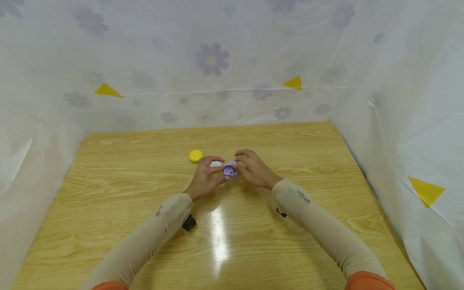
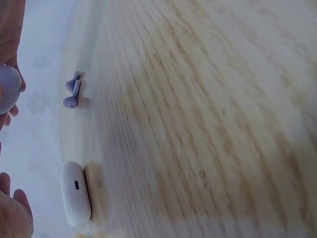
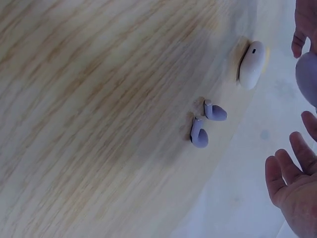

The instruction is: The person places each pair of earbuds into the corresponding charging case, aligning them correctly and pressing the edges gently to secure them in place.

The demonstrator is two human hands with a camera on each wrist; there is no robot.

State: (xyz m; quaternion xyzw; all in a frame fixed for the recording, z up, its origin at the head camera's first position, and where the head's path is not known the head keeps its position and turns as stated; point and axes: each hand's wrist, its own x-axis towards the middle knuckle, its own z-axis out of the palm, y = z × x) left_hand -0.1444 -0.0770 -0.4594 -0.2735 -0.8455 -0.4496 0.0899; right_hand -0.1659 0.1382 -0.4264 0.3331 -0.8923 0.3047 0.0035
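Between my hands is a small lilac earbud case [image 1: 230, 171], its lid raised and dark spots showing inside. My left hand [image 1: 205, 176] pinches its left side with thumb and finger. On the other side, my right hand [image 1: 255, 169] holds the case by the lid area with thumb and forefinger, the other fingers spread. Both wrist views show the case's smooth underside [image 3: 308, 79] above the table. Two lilac earbuds [image 3: 199, 133] lie close together on the wood beneath; the head view hides them. A white earbud case [image 2: 76, 194], closed, rests to their left.
A round yellow case [image 1: 196, 156] sits on the wooden table [image 1: 145, 153], beyond my left hand. Pale flowered sheeting [image 1: 232, 108] encloses the back and sides of the table, with yellow triangles [image 1: 293, 83] on it.
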